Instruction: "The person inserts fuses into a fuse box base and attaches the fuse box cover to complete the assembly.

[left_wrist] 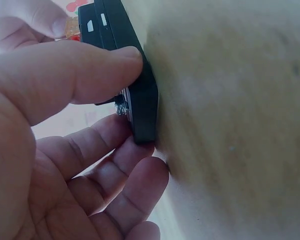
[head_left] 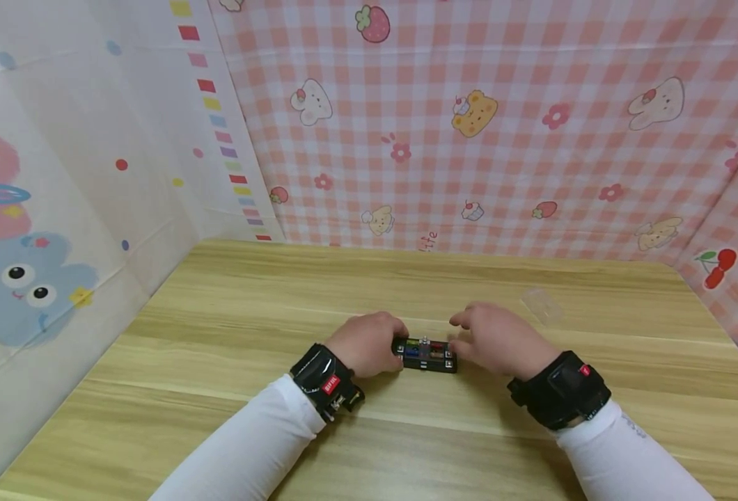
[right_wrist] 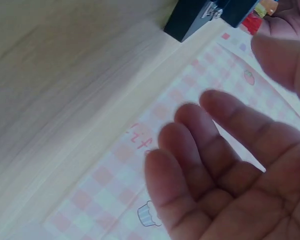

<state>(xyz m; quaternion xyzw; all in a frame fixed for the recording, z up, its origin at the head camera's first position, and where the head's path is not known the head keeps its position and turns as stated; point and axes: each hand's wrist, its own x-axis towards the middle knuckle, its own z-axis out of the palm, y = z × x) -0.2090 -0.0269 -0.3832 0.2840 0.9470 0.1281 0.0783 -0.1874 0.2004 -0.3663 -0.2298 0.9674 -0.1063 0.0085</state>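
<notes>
A small black fuse box (head_left: 434, 365) sits on the wooden table, with coloured blade fuses (head_left: 436, 346) in red, yellow, blue and orange set in its top. Metal screw terminals show at its ends. My left hand (head_left: 365, 343) grips the box's left end, the thumb (left_wrist: 122, 62) along its near side and fingertips curled at its end. Over the right end hovers my right hand (head_left: 497, 339), its fingers loosely bent and apart. In the right wrist view, nothing lies between the right thumb (right_wrist: 277, 57) and fingers, and the box's black end (right_wrist: 187, 20) is beyond them.
A clear plastic cover (head_left: 541, 306) lies on the table (head_left: 269, 292) behind and right of my right hand. Checked pink cloth (head_left: 532, 160) hangs along the table's back edge, with a white patterned cloth (head_left: 93, 139) on the left.
</notes>
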